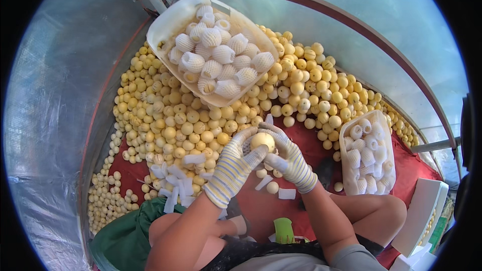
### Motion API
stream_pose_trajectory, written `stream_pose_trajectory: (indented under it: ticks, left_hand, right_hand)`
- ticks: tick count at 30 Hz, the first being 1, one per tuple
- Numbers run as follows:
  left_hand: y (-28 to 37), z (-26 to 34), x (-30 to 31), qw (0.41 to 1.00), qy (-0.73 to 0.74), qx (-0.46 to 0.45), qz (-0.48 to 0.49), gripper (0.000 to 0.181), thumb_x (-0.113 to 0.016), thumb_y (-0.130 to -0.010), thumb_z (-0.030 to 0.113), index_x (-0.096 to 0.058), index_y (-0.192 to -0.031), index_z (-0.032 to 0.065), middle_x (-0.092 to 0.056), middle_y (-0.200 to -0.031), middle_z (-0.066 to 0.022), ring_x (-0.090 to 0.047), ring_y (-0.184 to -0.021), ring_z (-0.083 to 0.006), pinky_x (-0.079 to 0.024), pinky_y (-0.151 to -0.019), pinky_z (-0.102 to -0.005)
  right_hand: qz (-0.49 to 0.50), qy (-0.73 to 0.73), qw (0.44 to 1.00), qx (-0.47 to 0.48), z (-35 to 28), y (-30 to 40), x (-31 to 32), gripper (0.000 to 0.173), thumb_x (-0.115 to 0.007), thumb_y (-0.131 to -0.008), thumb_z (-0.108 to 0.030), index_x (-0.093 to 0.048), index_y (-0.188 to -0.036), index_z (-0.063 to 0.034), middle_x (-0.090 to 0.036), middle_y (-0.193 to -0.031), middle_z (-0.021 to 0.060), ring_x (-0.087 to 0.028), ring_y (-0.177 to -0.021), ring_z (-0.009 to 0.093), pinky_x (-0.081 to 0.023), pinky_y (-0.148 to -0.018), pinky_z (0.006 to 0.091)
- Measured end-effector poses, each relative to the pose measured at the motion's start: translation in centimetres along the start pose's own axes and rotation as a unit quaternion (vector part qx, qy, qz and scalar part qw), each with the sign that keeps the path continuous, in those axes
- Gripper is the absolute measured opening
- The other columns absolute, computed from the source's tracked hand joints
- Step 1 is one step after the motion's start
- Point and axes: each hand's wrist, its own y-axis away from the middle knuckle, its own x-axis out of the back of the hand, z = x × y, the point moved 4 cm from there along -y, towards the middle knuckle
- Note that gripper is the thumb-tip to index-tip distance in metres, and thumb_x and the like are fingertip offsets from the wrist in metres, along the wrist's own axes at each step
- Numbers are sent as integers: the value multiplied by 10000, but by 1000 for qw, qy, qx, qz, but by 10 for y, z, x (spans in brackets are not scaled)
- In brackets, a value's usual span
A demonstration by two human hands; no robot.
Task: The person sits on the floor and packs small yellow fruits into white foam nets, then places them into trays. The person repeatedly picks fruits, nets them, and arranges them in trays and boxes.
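Note:
A pale yellow round fruit (pixel 263 142) sits between my two hands, in front of my body. My left hand (pixel 235 163) wears a striped knit glove and holds the fruit from the left, its thumb across the lower side. From the right, my right hand (pixel 292 160), gloved the same way, has its fingers around the far and right sides. A bit of white mesh shows behind the left thumb, mostly hidden. Beneath and beyond the hands spreads a large heap of yellow fruits (pixel 180 120), some dark-striped like pepino melons. Flat white foam net sleeves (pixel 177 182) lie left of my left forearm.
A large white plastic crate (pixel 165 19) of foam-sleeved fruits rests on the heap. Another white crate (pixel 344 158) of sleeved fruits stands right, on red cloth (pixel 263 210). A white foam box (pixel 421 210) is lower right. A curved brown bar (pixel 339 15) crosses before plastic sheeting.

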Motion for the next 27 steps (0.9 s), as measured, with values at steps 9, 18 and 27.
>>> stream_pose_trajectory:
  ticks: [9, 18, 27]
  left_hand:
    - [23, 17, -14, 969, 211, 5, -126, 572, -708, -882, 286, -481, -1362, 73, -587, -1246, -97, -637, -1060, -187, -609, -648, -275]
    - [32, 27, -23, 967, 196, -13, -164, 679, -764, -834, 210, -435, -1412, 68, -560, -1299, -145, -619, -1101, -235, -604, -697, -285]
    - [16, 20, -11, 909, -349, -228, 13, 776, -808, -781, 112, -396, -1431, 17, -584, -1231, -124, -612, -1052, -159, -545, -856, -275]
  right_hand:
    - [38, -358, 931, -61, 13, 24, 4, 674, -555, -977, -413, -320, -1481, -32, -444, -1438, 138, -444, -1322, 237, -388, -1087, 406]
    - [27, -401, 915, -40, -15, 30, -22, 775, -794, -758, -371, -453, -1355, -14, -564, -1281, 132, -590, -1136, 244, -505, -963, 400]
    - [219, -4, 975, 34, -43, 40, 8, 462, -689, -817, 39, -532, -1247, -23, -588, -1035, 28, -595, -938, 98, -512, -851, 257]
